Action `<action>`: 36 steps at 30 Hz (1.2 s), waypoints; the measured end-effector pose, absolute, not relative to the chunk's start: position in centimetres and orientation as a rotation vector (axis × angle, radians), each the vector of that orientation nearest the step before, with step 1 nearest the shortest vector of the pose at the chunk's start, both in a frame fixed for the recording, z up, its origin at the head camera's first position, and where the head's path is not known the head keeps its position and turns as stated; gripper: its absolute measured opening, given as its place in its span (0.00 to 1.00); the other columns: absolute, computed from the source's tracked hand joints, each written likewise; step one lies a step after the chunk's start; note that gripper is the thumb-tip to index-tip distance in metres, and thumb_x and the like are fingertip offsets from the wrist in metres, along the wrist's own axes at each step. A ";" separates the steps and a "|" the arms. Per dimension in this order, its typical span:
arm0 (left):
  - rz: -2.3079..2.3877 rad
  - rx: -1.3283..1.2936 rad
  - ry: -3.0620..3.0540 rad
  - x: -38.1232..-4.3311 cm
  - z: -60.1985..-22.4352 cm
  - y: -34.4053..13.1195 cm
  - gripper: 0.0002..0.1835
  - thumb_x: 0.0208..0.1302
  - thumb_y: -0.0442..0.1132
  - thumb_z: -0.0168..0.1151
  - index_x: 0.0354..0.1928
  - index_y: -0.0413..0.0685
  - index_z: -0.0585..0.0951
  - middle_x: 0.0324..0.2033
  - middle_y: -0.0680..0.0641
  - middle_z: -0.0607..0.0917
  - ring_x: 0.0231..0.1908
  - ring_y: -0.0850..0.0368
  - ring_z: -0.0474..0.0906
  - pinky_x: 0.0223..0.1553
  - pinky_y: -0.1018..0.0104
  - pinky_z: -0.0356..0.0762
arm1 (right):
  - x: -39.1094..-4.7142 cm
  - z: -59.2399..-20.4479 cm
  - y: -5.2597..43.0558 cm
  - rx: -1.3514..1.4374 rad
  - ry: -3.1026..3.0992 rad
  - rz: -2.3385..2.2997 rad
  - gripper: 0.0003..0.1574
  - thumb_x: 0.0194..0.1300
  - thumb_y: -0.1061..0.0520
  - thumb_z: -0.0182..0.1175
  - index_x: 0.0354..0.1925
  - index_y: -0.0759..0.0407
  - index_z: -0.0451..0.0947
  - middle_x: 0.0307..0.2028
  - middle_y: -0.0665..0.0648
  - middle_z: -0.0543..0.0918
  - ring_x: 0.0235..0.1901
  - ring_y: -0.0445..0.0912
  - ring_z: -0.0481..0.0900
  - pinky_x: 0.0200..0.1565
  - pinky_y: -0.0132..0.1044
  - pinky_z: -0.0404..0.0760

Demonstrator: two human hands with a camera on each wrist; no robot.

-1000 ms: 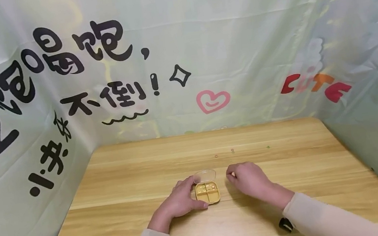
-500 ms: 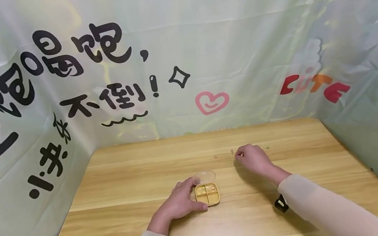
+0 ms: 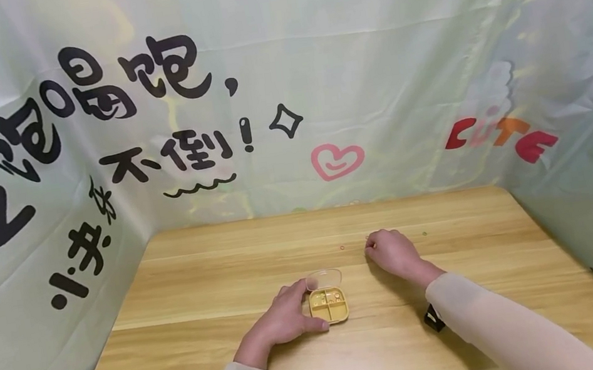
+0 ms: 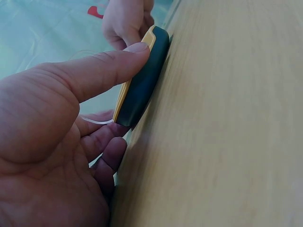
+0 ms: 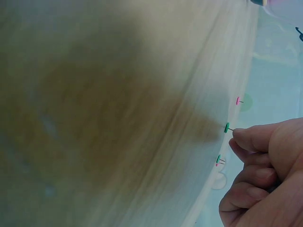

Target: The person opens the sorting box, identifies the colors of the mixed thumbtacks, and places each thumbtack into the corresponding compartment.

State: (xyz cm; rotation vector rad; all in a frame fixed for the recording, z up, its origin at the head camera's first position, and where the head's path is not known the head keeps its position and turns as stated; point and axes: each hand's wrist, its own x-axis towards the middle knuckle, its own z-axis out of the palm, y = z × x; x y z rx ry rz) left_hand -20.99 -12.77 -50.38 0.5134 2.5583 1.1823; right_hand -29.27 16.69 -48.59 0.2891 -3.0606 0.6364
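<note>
My left hand [image 3: 284, 319] holds a small pill box [image 3: 339, 312] on the table, thumb on its near edge and fingers at the far side. The box is yellow inside and dark green [image 4: 147, 78] outside, with four-way dividers; its clear lid [image 3: 324, 279] stands open. Several tiny pieces lie in the two back compartments. Farther back on the table, my right hand [image 3: 394, 253] has thumb and forefinger at the pin of a green thumbtack [image 5: 227, 127], which sits head down on the wood. The fingertips hide the pin's end.
A pink thumbtack [image 5: 238, 100] lies on one side of the right fingers. On the other side, a green thumbtack [image 5: 218, 159] has a reddish one close by. Another tack [image 3: 425, 233] lies farther right. A printed cloth [image 3: 390, 83] hangs behind the wooden table [image 3: 201, 274].
My right hand has gone from beside the pill box to the tacks farther back, then shifted slightly left. The left hand has stayed on the box.
</note>
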 end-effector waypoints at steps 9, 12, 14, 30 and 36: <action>1.179 0.515 2.565 -21.0 -50.4 -12.6 0.46 0.49 0.55 0.84 0.70 0.49 0.74 0.60 0.47 0.82 0.60 0.50 0.69 0.65 0.43 0.69 | -29.5 -48.6 16.2 0.358 -3.037 0.521 0.09 0.73 0.57 0.63 0.37 0.54 0.90 0.33 0.53 0.90 0.30 0.46 0.84 0.36 0.46 0.84; 1.181 0.516 2.563 -20.9 -50.4 -12.6 0.46 0.49 0.55 0.84 0.70 0.49 0.74 0.60 0.47 0.82 0.60 0.49 0.69 0.65 0.43 0.69 | -29.5 -48.7 16.1 0.382 -3.025 0.457 0.09 0.72 0.58 0.63 0.36 0.55 0.90 0.33 0.53 0.90 0.30 0.46 0.83 0.34 0.46 0.83; 1.182 0.516 2.561 -20.9 -50.4 -12.6 0.46 0.50 0.55 0.84 0.70 0.49 0.74 0.60 0.47 0.82 0.61 0.49 0.70 0.65 0.43 0.69 | -29.5 -48.8 16.0 0.396 -3.026 0.429 0.10 0.71 0.60 0.62 0.36 0.56 0.89 0.33 0.54 0.90 0.29 0.46 0.82 0.34 0.46 0.83; 1.161 0.513 2.573 -21.0 -50.5 -12.7 0.47 0.50 0.55 0.83 0.70 0.49 0.74 0.60 0.47 0.82 0.60 0.50 0.70 0.64 0.44 0.70 | -26.0 -46.6 14.5 0.074 -2.784 1.306 0.13 0.77 0.55 0.61 0.46 0.62 0.88 0.31 0.59 0.86 0.24 0.44 0.69 0.30 0.38 0.71; 1.157 0.518 2.571 -21.0 -50.4 -12.7 0.47 0.50 0.55 0.83 0.71 0.48 0.73 0.60 0.47 0.82 0.60 0.49 0.70 0.64 0.43 0.69 | -23.3 -46.7 13.5 -0.221 -2.369 2.073 0.17 0.76 0.54 0.63 0.49 0.69 0.84 0.19 0.46 0.71 0.19 0.39 0.62 0.26 0.33 0.65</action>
